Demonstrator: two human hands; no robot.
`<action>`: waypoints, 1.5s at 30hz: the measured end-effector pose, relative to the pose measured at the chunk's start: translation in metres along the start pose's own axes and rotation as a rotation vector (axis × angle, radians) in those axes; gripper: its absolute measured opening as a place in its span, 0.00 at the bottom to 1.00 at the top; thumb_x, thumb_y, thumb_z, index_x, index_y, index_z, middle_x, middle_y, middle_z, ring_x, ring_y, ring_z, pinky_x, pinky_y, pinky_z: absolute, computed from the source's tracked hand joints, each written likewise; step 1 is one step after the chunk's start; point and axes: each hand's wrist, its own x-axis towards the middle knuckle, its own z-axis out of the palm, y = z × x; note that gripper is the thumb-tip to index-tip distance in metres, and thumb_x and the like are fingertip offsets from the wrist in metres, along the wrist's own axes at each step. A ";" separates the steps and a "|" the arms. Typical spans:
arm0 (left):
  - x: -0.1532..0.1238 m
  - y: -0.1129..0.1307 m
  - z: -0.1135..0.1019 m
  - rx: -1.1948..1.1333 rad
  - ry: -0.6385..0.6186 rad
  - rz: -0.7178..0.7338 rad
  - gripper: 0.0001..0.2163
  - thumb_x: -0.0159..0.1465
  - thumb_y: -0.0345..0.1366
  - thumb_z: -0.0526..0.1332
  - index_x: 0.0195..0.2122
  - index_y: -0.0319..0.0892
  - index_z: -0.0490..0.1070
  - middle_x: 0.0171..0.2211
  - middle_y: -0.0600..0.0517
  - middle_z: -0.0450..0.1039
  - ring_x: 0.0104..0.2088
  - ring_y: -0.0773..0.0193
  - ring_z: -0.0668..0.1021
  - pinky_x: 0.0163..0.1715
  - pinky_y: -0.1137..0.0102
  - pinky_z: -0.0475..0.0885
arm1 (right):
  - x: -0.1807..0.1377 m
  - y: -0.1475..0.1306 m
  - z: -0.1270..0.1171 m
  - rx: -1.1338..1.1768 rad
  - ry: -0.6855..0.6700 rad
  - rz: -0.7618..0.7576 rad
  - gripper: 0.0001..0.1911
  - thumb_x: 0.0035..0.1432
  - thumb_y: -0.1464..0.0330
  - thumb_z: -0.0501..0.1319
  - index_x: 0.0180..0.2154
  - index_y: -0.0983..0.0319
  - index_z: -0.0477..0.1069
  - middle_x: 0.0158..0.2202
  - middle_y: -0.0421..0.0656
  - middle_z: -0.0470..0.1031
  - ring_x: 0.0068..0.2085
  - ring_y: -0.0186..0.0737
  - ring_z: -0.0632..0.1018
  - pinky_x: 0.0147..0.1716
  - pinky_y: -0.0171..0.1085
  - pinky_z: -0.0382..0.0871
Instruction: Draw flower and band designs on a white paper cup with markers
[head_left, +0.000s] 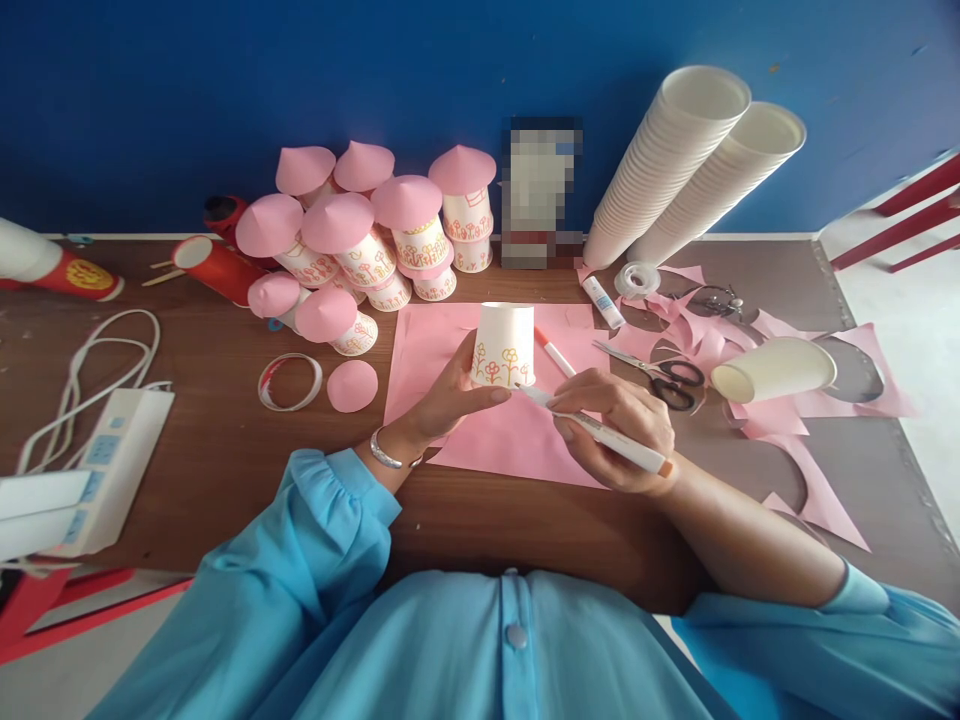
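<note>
Head: right hand (634, 410) around marker (626, 446)

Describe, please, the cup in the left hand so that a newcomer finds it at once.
In the middle of the brown table lies a large pink sheet. There, the left hand holds a white paper cup with orange and yellow flowers. Unlike the pink-topped towers to the left, it is uncapped; unlike the cup lying to the right, it shows drawings.

Left hand (444, 402) curved, thumb (487, 398) extended, right fingers (604, 390) curled
</note>
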 end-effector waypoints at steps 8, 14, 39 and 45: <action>0.000 0.002 0.001 0.009 -0.041 0.026 0.28 0.60 0.46 0.76 0.59 0.49 0.71 0.54 0.47 0.76 0.50 0.53 0.79 0.51 0.58 0.74 | 0.001 -0.001 -0.001 0.002 -0.047 0.009 0.11 0.64 0.76 0.64 0.47 0.59 0.75 0.32 0.42 0.81 0.30 0.39 0.83 0.25 0.36 0.79; -0.001 0.001 0.001 0.026 -0.010 0.007 0.30 0.58 0.48 0.77 0.59 0.49 0.71 0.51 0.47 0.77 0.51 0.51 0.79 0.53 0.56 0.74 | 0.000 -0.001 -0.001 -0.010 -0.071 0.013 0.11 0.64 0.76 0.64 0.47 0.59 0.75 0.33 0.42 0.81 0.31 0.40 0.83 0.25 0.37 0.79; 0.002 0.003 0.003 -0.023 -0.034 0.028 0.31 0.56 0.47 0.78 0.59 0.49 0.70 0.53 0.47 0.77 0.51 0.52 0.78 0.50 0.60 0.74 | -0.001 -0.003 -0.001 -0.040 -0.013 -0.010 0.10 0.63 0.77 0.62 0.44 0.59 0.73 0.31 0.40 0.80 0.28 0.37 0.81 0.24 0.34 0.75; 0.001 0.001 0.002 -0.010 -0.051 0.047 0.31 0.58 0.46 0.78 0.59 0.50 0.69 0.55 0.46 0.77 0.50 0.54 0.79 0.48 0.62 0.74 | -0.001 -0.004 0.001 -0.049 -0.034 0.000 0.10 0.64 0.76 0.62 0.44 0.58 0.73 0.30 0.40 0.79 0.28 0.37 0.81 0.24 0.35 0.74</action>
